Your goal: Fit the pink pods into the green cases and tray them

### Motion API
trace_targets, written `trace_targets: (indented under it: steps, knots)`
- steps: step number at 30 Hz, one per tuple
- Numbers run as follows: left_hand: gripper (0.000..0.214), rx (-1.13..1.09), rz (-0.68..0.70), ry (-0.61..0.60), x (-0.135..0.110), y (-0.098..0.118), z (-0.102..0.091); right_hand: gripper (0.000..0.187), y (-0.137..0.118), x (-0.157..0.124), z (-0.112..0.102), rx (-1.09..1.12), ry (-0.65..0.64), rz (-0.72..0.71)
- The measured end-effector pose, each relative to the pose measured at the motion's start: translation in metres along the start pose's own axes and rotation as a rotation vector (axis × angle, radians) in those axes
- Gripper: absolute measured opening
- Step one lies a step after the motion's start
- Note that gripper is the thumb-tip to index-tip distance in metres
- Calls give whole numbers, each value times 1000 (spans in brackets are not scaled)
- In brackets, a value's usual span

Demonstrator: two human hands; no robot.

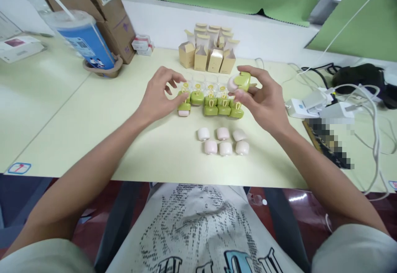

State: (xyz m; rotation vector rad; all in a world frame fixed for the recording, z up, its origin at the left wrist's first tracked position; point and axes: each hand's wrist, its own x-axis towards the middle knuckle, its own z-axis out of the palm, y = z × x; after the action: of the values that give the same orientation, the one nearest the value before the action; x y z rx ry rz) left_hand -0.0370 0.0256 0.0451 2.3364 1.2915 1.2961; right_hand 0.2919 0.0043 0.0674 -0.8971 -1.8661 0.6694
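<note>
My right hand (263, 95) is raised over the right end of the green row, its thumb and fingers closed around a small rounded case with a green cover and a pale pink body (243, 82). My left hand (163, 93) is at the row's left end, fingers curved and apart. Its thumb tip overlaps a green-and-pink case (184, 109); whether they touch I cannot tell. Several green covers with yellow loops (211, 106) sit between the hands, clear plastic pieces with yellow marks (198, 85) behind them. Several pale pink and white rounded pieces (223, 133) lie nearer to me.
Open small cardboard boxes (201, 58) stand against the wall. A blue cup with a straw (87, 43) and a brown carton (116, 25) are at left. A power strip with chargers (319, 103), cables and a dark pouch (356, 80) occupy the right side.
</note>
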Motion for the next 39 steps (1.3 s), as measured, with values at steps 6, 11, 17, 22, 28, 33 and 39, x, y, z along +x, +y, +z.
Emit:
trace_targets:
  steps: [6,11,17,22,28,33,39]
  knots:
    - [58,-6,100,-264,0,-27,-18,66,-28,53,22,-329,-382,-21]
    - [55,63,141,-296,-10,-30,-12,36,-41,52,58,-697,-551,-98]
    - [49,135,139,-326,-13,-29,-12,33,-46,48,68,-868,-640,-69]
    - [57,154,192,-340,-14,-28,-13,29,-39,46,73,-859,-650,-85]
    - [58,190,245,-325,-15,-27,-12,29,-33,46,77,-826,-667,-94]
    - [54,207,265,-285,-16,-26,-12,24,-34,46,78,-818,-660,-65]
    - [52,230,228,-311,-17,-27,-10,18,-34,47,78,-824,-631,-90]
